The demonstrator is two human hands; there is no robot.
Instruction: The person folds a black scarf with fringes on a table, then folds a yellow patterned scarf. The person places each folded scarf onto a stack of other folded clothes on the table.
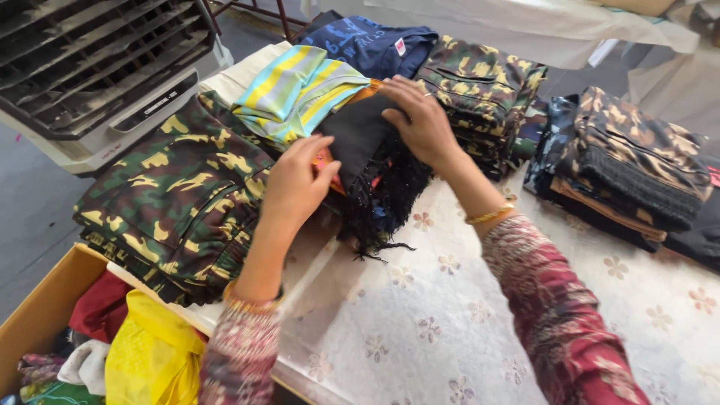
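Pressing down with the right hand [421, 120], palm flat and fingers spread on a black fringed cloth [375, 169] at the middle of the surface [450, 330], between a green camouflage stack [180, 202] and a darker camouflage stack [480, 94]. Gripping the cloth's near edge with the left hand [294, 184], fingers curled on it, just beside a striped yellow and blue shirt [296, 90]. Further folded clothes [622, 165] well apart at right; a cardboard box [45, 307] with a yellow bag [150, 352] at lower left
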